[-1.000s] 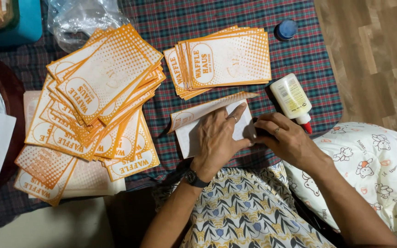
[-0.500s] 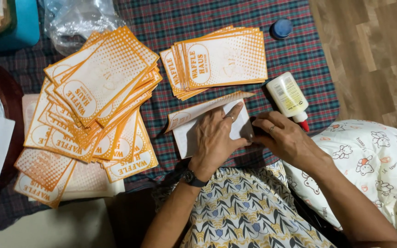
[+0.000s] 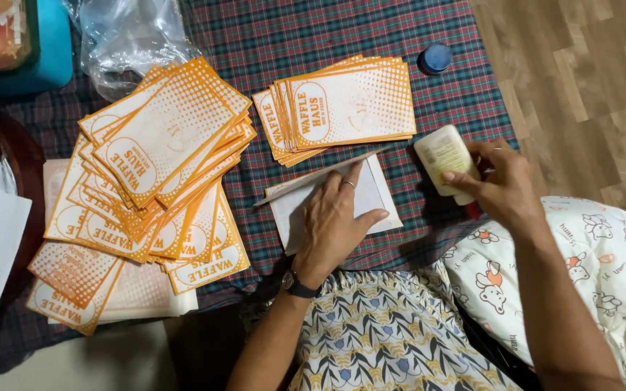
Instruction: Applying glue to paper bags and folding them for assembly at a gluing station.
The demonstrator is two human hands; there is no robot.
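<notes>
The left hand [image 3: 335, 221] lies flat, fingers spread, on a white sheet [image 3: 382, 195], hiding most of it. The right hand [image 3: 501, 185] grips a glue bottle [image 3: 445, 157], whose tip is hidden, at the plaid cloth's [image 3: 371, 29] right edge beside wood floor [image 3: 581, 72]. 2 bag stacks [image 3: 161, 166] crowd the cloth's left and middle.
</notes>
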